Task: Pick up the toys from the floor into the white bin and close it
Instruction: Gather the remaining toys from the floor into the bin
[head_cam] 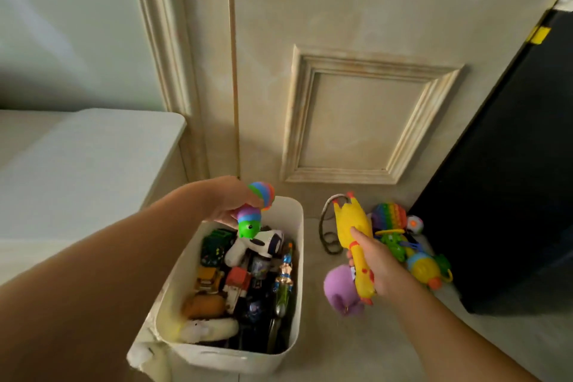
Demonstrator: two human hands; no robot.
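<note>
Over the bin (296, 220), my left hand (228, 203) pinches a limp, jointed slug (254, 211); my right hand (376, 263) grips a soft rubber chicken (353, 226) mid-body, right of the bin.

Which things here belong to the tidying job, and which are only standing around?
Part of the job:
- white bin
- rainbow caterpillar toy in left hand
- yellow rubber chicken in right hand
- purple plush toy
- rainbow pop-it toy
- green toy

Just there:
- black cabinet
- panelled door
- white table
</note>
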